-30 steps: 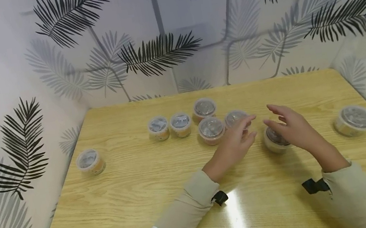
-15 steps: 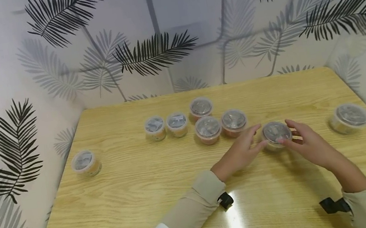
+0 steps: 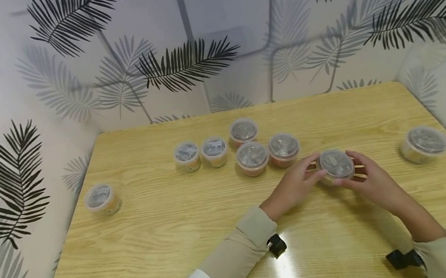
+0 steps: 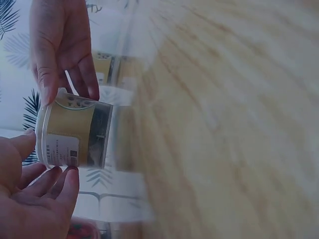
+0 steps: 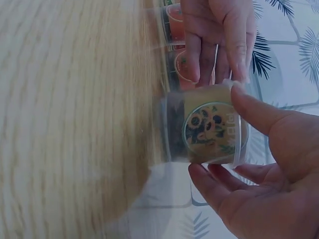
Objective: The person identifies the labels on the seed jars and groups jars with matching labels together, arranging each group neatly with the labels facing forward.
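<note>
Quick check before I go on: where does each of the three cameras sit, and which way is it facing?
Head: above the table, looking forward and down; both forearms and hands show.
Left wrist: low by the left hand, facing the cup; right fingers opposite.
Right wrist: low by the right hand, facing the same cup's label; left fingers beyond.
All three share that cup and both hands.

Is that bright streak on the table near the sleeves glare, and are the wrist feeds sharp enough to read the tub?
Head view: yes, a white glare streak lies on the table; otherwise evenly lit and sharp. Left wrist view: the table is blurred, the tub fairly clear, its print too small to read. Right wrist view: table edge smeared, tub's sunflower label readable as a picture only.
</note>
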`<action>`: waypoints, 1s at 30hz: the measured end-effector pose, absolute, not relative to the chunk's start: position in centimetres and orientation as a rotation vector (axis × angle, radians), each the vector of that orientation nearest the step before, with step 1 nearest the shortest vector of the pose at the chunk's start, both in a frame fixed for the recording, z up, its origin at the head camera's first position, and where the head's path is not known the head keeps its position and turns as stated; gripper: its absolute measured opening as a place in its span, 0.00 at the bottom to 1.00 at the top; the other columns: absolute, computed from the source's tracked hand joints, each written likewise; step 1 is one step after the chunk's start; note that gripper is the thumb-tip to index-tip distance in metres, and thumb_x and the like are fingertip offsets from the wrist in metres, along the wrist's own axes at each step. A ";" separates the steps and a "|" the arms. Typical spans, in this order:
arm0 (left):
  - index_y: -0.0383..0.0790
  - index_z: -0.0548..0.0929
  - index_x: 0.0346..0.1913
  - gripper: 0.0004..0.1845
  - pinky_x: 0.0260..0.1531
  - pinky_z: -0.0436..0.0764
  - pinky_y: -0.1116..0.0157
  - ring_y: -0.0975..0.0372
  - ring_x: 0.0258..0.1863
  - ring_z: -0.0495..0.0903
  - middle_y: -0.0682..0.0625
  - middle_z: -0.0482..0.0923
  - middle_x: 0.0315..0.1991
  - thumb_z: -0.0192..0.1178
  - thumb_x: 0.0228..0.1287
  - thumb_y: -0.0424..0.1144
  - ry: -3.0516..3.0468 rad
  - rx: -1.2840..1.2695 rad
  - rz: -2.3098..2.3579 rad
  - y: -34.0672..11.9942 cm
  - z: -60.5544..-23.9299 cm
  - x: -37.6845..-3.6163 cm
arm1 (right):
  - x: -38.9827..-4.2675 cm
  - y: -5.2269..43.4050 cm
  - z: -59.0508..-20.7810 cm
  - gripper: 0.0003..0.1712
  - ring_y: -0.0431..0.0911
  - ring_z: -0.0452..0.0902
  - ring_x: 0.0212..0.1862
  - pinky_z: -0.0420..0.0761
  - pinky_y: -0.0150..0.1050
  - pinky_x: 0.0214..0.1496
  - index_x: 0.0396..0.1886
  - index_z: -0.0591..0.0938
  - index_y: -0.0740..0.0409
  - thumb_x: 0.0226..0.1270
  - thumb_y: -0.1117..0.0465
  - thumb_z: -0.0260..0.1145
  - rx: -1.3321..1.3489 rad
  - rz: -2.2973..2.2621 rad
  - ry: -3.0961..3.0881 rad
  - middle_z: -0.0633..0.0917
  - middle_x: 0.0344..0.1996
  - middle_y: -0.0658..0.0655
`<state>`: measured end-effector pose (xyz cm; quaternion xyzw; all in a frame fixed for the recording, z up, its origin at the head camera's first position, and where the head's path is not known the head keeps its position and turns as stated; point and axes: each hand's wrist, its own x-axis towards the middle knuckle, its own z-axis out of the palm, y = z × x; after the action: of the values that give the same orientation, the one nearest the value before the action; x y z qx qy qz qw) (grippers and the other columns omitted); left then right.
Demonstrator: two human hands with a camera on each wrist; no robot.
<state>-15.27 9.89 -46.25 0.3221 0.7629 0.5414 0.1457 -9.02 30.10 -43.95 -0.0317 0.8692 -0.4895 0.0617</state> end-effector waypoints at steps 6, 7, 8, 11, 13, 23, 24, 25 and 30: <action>0.42 0.65 0.67 0.27 0.52 0.70 0.76 0.69 0.55 0.71 0.55 0.68 0.61 0.50 0.69 0.49 2.248 0.983 1.597 8.3 -44.6 -14.6 | -8.3 29.7 -43.1 0.44 0.45 0.70 0.55 0.77 0.26 0.44 0.72 0.52 0.61 0.63 0.57 0.65 -0.118 -1.610 2.591 0.66 0.59 0.61; 0.43 0.66 0.67 0.27 0.52 0.69 0.76 0.70 0.54 0.70 0.55 0.68 0.61 0.50 0.69 0.49 2.252 0.997 1.603 8.1 -44.3 -14.5 | -8.2 29.6 -42.9 0.43 0.41 0.71 0.54 0.77 0.26 0.44 0.71 0.53 0.61 0.63 0.59 0.65 -0.137 -1.646 2.577 0.67 0.59 0.60; 0.44 0.66 0.67 0.26 0.52 0.69 0.76 0.71 0.54 0.70 0.56 0.68 0.61 0.50 0.69 0.49 2.251 1.008 1.614 7.8 -44.0 -14.3 | -8.2 29.4 -42.8 0.41 0.38 0.71 0.53 0.77 0.26 0.44 0.71 0.54 0.61 0.63 0.60 0.65 -0.156 -1.678 2.565 0.67 0.58 0.59; 0.45 0.66 0.66 0.26 0.52 0.70 0.76 0.71 0.54 0.71 0.56 0.68 0.60 0.50 0.69 0.49 2.252 1.026 1.644 7.2 -43.1 -13.9 | -8.0 29.1 -42.2 0.38 0.34 0.71 0.52 0.77 0.28 0.45 0.70 0.57 0.59 0.64 0.63 0.64 -0.200 -1.756 2.510 0.68 0.58 0.55; 0.45 0.66 0.66 0.25 0.51 0.70 0.76 0.71 0.53 0.71 0.56 0.69 0.60 0.50 0.69 0.48 2.250 1.026 1.665 6.7 -42.6 -13.6 | -7.9 28.9 -41.9 0.37 0.35 0.70 0.53 0.78 0.29 0.46 0.70 0.58 0.57 0.64 0.65 0.63 -0.211 -1.790 2.478 0.69 0.58 0.54; 0.49 0.69 0.65 0.23 0.48 0.75 0.72 0.69 0.52 0.72 0.58 0.69 0.59 0.52 0.68 0.48 2.265 1.035 1.752 3.6 -40.9 -11.6 | -7.0 27.0 -40.5 0.35 0.37 0.69 0.58 0.76 0.29 0.51 0.69 0.60 0.57 0.64 0.70 0.61 -0.288 -1.909 2.339 0.67 0.60 0.57; 0.50 0.70 0.64 0.23 0.47 0.75 0.71 0.69 0.52 0.72 0.58 0.69 0.58 0.52 0.68 0.48 2.273 1.033 1.763 3.2 -40.7 -11.5 | -6.9 26.7 -40.3 0.35 0.38 0.69 0.58 0.76 0.30 0.51 0.69 0.60 0.57 0.64 0.71 0.61 -0.306 -1.921 2.324 0.67 0.60 0.57; 0.50 0.70 0.64 0.23 0.47 0.75 0.71 0.69 0.52 0.72 0.58 0.69 0.57 0.52 0.67 0.48 2.276 1.026 1.779 2.8 -40.6 -11.3 | -6.8 26.4 -40.2 0.35 0.39 0.69 0.58 0.76 0.30 0.51 0.69 0.60 0.58 0.63 0.72 0.61 -0.322 -1.937 2.301 0.67 0.61 0.58; 0.51 0.73 0.61 0.20 0.46 0.76 0.69 0.68 0.51 0.73 0.59 0.72 0.54 0.54 0.67 0.46 2.286 0.999 1.880 1.1 -40.3 -10.8 | -6.5 24.6 -39.3 0.36 0.42 0.70 0.57 0.77 0.33 0.50 0.69 0.60 0.59 0.62 0.75 0.60 -0.388 -1.985 2.200 0.68 0.60 0.58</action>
<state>-10.75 1.13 -40.31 0.3197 0.7319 0.6017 0.0089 -6.46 24.60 -39.26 -0.1296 0.7340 -0.6623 0.0765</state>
